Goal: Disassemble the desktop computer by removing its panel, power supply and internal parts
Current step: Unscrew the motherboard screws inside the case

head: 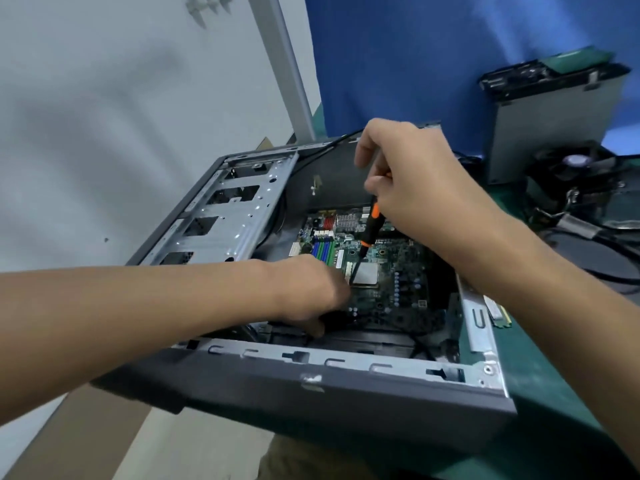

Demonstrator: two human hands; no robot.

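The open grey computer case (346, 396) lies on its side on the green table, its panel off. Inside lies the green motherboard (391, 271) with the silver processor (367, 273) at its middle. My right hand (412, 174) grips a black and orange screwdriver (371, 225), held nearly upright with its tip down at the processor's left edge. My left hand (308, 292) reaches into the case just left of the processor, fingers curled down onto the board; what they touch is hidden. The metal drive cage (228, 213) fills the case's left side.
A removed drive or power unit (550, 123) stands at the back right against a blue backdrop. A cooler fan (575, 168) and cables lie right of the case. A memory stick (498, 311) lies on the green mat beside the case's right wall. A white wall is on the left.
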